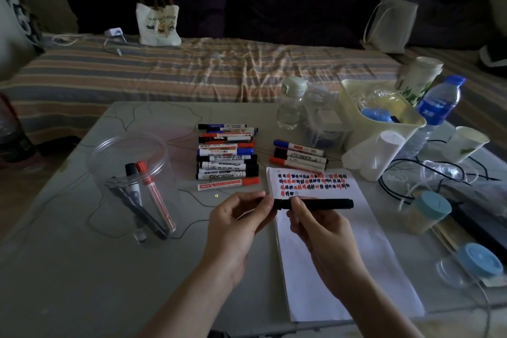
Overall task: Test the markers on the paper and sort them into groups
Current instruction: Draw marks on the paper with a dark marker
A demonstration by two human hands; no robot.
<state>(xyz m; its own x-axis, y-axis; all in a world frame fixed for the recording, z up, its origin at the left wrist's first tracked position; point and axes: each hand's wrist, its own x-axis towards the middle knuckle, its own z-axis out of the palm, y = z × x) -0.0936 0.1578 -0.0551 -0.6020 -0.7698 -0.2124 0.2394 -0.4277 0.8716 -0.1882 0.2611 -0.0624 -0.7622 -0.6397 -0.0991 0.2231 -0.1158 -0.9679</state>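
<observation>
A black marker (pixel 323 203) lies level above the white paper (pixel 343 250), held by both hands. My right hand (pixel 315 228) pinches its barrel near the cap end. My left hand (pixel 241 217) grips the cap end. Rows of red, blue and black test marks (pixel 312 181) fill the paper's top. Behind my left hand lies a pile of several markers (pixel 227 156). Three more markers (pixel 299 158) lie above the paper. A clear plastic jar (pixel 129 167) on the left holds a red marker (pixel 153 195) and some dark ones.
At the right stand a cream basket (pixel 381 118), two water bottles (pixel 290 104), paper cups (pixel 466 143), a blue-lidded jar (pixel 428 211) and black cables (pixel 406 181). A blue lid (pixel 480 259) lies near the right edge. A striped bed with a tote bag (pixel 157 22) is behind the table.
</observation>
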